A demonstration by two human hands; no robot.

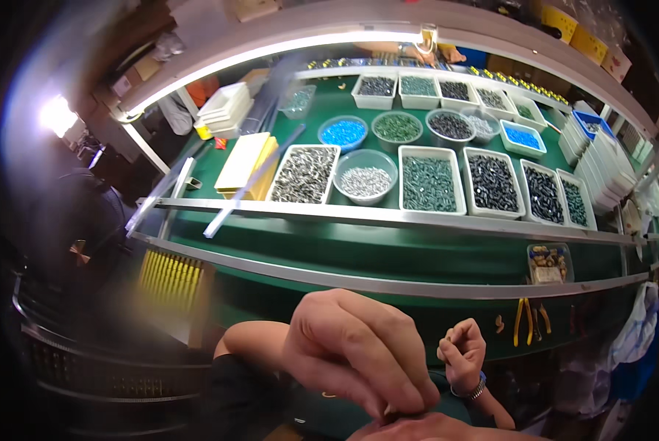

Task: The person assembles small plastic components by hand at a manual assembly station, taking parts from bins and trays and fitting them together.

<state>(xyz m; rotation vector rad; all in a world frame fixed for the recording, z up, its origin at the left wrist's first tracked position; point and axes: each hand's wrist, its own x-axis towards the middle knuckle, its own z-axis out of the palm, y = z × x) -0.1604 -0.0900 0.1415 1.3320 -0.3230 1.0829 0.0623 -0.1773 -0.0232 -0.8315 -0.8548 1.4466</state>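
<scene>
Large and close, my left hand is raised in front of the bench, its fingers bent down and pressed together. Its fingertips are partly hidden, and anything between them is too small to make out. Farther right, my right hand is held up with curled fingers and the thumb against them. A metal-banded bracelet or watch circles its wrist. Whatever this hand may pinch cannot be made out. Both hands are apart from the trays. Nearest the right hand on the bench are yellow-handled pliers.
A metal-edged shelf bears white trays and round tubs of small green, black, silver and blue parts. Yellow bins stand left. A clear box sits below right. Another person's hands show beyond the lamp.
</scene>
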